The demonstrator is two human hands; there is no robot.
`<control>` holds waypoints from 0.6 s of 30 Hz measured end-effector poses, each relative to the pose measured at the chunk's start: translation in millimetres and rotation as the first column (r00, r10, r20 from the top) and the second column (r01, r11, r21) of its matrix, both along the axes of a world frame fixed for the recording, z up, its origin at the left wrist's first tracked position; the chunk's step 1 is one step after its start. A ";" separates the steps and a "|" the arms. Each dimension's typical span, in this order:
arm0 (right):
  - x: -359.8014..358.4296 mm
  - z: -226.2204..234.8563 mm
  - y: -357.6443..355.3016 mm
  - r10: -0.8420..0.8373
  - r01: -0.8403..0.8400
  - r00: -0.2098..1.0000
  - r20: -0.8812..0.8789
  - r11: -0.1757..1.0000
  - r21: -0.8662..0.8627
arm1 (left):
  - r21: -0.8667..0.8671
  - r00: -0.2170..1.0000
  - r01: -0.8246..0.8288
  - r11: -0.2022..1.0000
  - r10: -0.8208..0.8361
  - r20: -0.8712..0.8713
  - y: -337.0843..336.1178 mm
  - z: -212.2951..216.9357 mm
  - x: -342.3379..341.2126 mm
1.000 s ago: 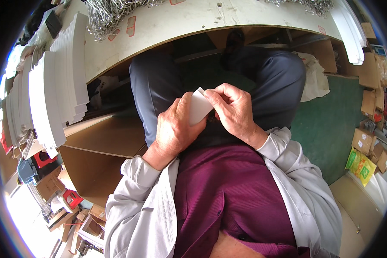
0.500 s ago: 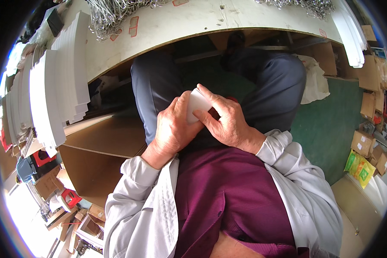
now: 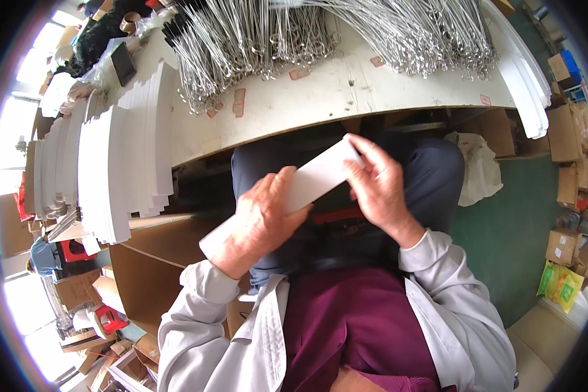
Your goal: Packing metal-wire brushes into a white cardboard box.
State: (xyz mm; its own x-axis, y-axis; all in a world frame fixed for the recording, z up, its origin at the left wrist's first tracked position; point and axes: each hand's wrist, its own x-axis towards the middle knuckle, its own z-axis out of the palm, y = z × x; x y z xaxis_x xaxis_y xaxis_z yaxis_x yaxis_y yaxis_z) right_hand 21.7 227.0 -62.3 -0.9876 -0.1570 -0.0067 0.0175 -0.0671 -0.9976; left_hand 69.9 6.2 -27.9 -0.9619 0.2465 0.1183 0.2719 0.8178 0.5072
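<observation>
A long, narrow white box (image 3: 321, 175) slants across my lap, its lower left end reaching past my left wrist. My left hand (image 3: 262, 210) is wrapped round its middle. At the upper right end, my right hand (image 3: 377, 185) has its fingers and thumb closed on the box's tip. The hidden underside does not show whether that end is open or folded in.
On the white table (image 3: 320, 91) lie bundles of thin metal wires with looped ends (image 3: 261, 46). Long white pieces (image 3: 104, 173) stand stacked at the left edge, more (image 3: 522, 85) at the right. A large open cardboard box (image 3: 157, 274) is by my left side.
The white box now extends lengthwise through my left hand, where before only a short end showed. My right hand has moved right, away from the left. The view has tilted up, showing more table.
</observation>
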 end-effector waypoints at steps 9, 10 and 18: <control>-96.3 21.2 14.9 0.058 0.312 0.811 -0.582 0.799 0.514 | -0.187 0.973 -0.051 0.981 0.006 -0.230 -58.8 14.7 -86.3; -102.5 22.7 10.2 0.062 0.309 0.806 -0.588 0.804 0.508 | -0.191 0.971 -0.061 0.980 0.014 -0.237 -63.9 11.8 -91.4; -123.2 -1.6 -5.1 0.250 0.295 0.711 -0.658 0.742 0.601 | -0.172 0.928 0.010 0.985 -0.073 -0.364 -52.2 12.2 -115.2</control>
